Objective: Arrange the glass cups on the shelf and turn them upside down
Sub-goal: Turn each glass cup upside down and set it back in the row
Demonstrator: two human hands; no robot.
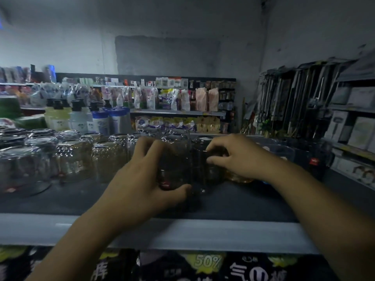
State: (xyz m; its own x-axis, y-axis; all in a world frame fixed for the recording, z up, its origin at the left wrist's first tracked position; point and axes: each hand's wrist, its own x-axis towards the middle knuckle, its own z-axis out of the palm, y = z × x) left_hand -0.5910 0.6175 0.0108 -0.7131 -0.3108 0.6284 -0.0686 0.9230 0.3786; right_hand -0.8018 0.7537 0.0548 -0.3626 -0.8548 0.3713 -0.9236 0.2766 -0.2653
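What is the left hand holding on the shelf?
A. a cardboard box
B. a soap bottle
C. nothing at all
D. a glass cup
D: the left hand has its fingers and thumb curled round a glass cup standing on the shelf, while the right hand curls over a second cup beside it.
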